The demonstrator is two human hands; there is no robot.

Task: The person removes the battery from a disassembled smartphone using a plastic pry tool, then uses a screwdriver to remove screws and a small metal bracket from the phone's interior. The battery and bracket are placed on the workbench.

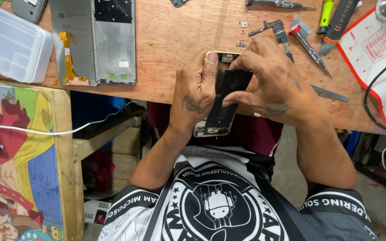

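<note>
An opened phone (213, 127) with a gold frame lies at the near edge of the wooden bench, its insides facing up. My left hand (195, 91) grips its left side, thumb pressed at the top corner. My right hand (271, 82) pinches a black flat battery (228, 96) that lies tilted over the phone's cavity, its upper end lifted. The phone's upper right side is hidden under my right hand.
A grey phone back panel with an orange flex cable (94, 42) lies at the left, beside a clear plastic box (10, 42). Small screwdrivers (309, 47), a logic board strip (273, 29), loose parts, a pry tool (342, 20) and a red-edged mat (380, 49) sit at the right.
</note>
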